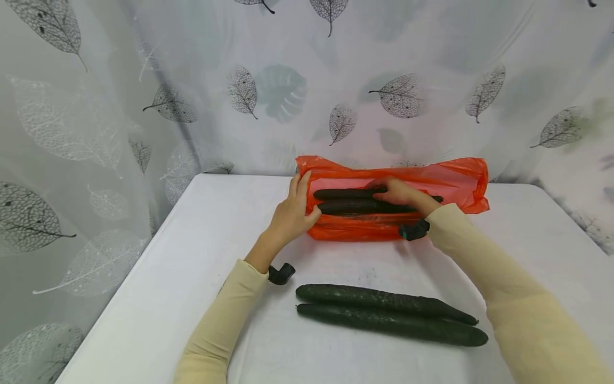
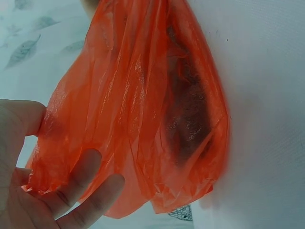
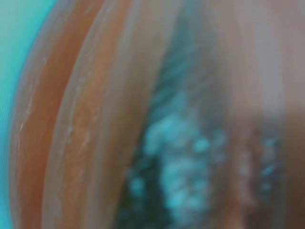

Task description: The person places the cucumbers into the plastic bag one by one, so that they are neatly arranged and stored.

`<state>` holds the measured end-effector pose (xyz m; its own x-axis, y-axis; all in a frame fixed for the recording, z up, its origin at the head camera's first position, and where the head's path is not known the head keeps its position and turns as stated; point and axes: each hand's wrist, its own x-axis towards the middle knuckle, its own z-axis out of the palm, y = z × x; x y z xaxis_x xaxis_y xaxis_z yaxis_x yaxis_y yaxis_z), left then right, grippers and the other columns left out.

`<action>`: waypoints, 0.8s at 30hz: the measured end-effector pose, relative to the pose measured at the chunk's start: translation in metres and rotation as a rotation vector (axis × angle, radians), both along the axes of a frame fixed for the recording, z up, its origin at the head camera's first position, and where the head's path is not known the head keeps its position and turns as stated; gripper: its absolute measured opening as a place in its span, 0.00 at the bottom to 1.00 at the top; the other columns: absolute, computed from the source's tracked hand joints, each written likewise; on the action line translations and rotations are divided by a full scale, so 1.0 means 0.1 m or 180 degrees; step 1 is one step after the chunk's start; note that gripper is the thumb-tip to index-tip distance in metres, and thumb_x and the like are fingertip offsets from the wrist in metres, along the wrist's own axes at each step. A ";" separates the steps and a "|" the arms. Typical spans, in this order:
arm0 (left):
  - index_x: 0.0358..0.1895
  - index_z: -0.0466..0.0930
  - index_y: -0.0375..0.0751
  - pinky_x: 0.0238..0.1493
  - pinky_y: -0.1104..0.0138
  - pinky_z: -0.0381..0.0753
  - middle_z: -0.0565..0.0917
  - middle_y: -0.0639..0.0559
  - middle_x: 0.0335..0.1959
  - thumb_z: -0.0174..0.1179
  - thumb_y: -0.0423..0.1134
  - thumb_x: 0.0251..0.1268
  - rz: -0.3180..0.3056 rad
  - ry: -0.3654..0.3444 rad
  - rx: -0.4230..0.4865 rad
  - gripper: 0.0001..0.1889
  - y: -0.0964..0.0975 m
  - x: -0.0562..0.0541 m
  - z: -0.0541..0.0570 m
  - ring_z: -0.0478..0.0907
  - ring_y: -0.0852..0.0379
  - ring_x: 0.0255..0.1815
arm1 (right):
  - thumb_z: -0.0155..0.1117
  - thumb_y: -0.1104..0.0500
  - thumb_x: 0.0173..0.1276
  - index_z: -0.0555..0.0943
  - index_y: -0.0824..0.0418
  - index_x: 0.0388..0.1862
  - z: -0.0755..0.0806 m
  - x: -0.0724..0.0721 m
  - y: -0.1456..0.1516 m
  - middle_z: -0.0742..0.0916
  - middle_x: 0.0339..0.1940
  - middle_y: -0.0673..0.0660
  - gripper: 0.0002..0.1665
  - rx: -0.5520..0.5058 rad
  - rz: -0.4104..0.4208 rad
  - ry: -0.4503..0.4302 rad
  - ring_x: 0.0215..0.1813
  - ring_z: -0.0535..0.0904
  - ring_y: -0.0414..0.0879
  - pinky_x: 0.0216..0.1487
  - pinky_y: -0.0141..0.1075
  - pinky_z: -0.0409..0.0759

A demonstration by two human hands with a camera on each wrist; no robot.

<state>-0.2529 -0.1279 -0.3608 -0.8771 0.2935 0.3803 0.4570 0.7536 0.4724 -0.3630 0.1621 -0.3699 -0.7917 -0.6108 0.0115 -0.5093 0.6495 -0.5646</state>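
Observation:
An orange-red plastic bag (image 1: pixel 355 233) lies on its side at the far part of the table, its opening spread toward me. Two long dark green cucumbers lie in it, a rear cucumber (image 1: pixel 338 194) and a front cucumber (image 1: pixel 352 207). My left hand (image 1: pixel 289 214) holds the bag's left end; in the left wrist view its thumb and fingers sit around the gathered plastic (image 2: pixel 119 105). With fingers curled over the rear cucumber, my right hand (image 1: pixel 394 192) is inside the bag's opening. The right wrist view is blurred, showing orange folds and a dark green surface (image 3: pixel 176 171) close up.
Nearer to me, two more cucumbers lie side by side on the white table (image 1: pixel 230 224), a back cucumber (image 1: pixel 364 296) and a longer front one (image 1: pixel 388 321). A leaf-patterned curtain (image 1: pixel 201 69) hangs behind and to the left. A black strap piece (image 1: pixel 281 273) sits at my left wrist.

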 end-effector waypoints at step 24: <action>0.76 0.46 0.36 0.16 0.67 0.65 0.53 0.37 0.73 0.54 0.37 0.61 -0.0034 0.0028 -0.0001 0.41 0.03 0.00 -0.02 0.62 0.54 0.13 | 0.61 0.59 0.70 0.77 0.68 0.61 0.08 0.14 0.00 0.79 0.62 0.67 0.23 -0.0290 -0.0350 -0.0434 0.62 0.72 0.58 0.66 0.52 0.66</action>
